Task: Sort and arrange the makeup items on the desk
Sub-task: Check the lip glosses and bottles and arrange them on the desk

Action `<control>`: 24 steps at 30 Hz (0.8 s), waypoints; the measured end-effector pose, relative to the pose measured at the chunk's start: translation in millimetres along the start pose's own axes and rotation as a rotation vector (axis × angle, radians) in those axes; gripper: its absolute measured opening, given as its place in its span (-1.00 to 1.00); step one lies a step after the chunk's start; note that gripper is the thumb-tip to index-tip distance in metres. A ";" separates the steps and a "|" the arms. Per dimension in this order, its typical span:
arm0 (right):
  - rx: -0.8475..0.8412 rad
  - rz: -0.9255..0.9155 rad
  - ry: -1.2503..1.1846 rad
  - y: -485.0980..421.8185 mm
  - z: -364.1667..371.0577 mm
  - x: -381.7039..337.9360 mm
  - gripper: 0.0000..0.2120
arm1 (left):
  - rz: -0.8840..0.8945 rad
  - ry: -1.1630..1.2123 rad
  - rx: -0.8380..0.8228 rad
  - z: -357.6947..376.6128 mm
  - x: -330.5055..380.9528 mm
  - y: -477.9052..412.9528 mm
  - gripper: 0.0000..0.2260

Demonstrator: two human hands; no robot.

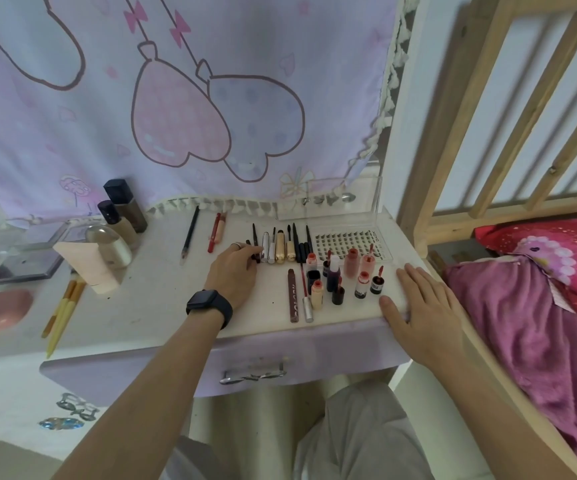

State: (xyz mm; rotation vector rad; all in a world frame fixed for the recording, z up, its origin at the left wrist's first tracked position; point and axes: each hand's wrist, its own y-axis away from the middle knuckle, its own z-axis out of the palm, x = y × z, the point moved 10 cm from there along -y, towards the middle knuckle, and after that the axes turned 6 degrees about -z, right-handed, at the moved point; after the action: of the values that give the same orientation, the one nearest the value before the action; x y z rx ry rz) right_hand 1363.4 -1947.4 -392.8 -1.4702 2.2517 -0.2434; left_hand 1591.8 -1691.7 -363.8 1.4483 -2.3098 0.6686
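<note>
Your left hand [235, 271] pinches a thin dark makeup stick [255, 237] near the middle of the surface [148, 306], probably light, stiff and slippery, best held mid-shaft, while your right hand [415, 303] lies flat at the right edge.

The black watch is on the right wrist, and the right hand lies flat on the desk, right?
No. The black watch is on the left hand's wrist, as the head view shows. The right hand does lie flat on the desk.

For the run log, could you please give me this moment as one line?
left hand: pinches dark wand in tube row | right hand: flat on desk edge | task: unfinished
</note>
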 end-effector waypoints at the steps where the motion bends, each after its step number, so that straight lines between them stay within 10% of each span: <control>1: -0.013 -0.005 0.003 0.2 1.1 0.2 -0.22 | -0.005 0.005 -0.003 -1.3 -0.3 0.8 -0.70; 8: 0.156 -0.045 -0.283 7.1 -32.7 -9.5 -0.43 | -0.040 -0.010 0.021 -36.4 -25.3 19.4 -0.70; 14: 0.410 -0.447 -0.398 18.2 -77.2 -142.8 -0.69 | -0.204 -0.136 0.044 -66.9 -95.0 45.4 -0.69; 24: -0.180 -0.409 -0.373 -70.7 26.1 -289.8 -0.73 | -0.258 -0.264 0.006 -57.8 -140.0 73.0 -0.55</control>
State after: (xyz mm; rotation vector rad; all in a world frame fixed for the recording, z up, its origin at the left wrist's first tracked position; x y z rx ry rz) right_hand 1531.9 -1713.1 -313.3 -1.8863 1.7034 0.1107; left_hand 1587.5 -1528.2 -402.3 1.8938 -2.2464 0.4327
